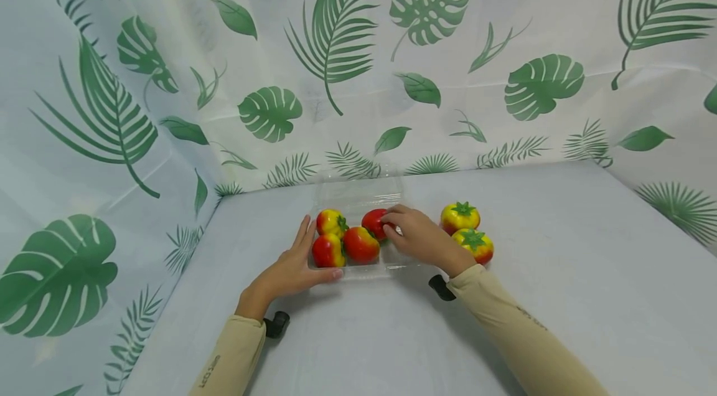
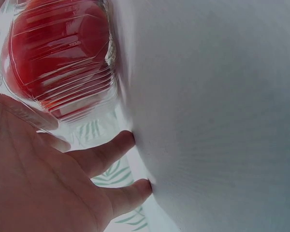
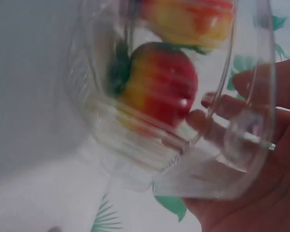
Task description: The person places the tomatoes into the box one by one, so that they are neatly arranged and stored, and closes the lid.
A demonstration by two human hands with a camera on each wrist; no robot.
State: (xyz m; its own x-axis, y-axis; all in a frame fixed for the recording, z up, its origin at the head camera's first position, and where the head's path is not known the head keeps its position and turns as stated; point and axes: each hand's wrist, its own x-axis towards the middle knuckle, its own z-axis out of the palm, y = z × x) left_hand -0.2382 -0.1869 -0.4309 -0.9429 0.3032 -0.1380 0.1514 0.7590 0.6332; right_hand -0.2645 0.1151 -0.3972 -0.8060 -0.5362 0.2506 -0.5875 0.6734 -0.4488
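The left hand (image 1: 288,266), fingers spread, is at the left end of the clear box (image 1: 364,273), whose long side runs from hand to hand. Inside, a red fruit (image 1: 372,225) is nearer the right hand (image 1: 421,238), under bent fingers; I can't tell if they pinch. Two yellow-red fruits (image 1: 460,218) sit just right.

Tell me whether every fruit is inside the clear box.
No, two fruits sit on the table, to the right of the clear box.
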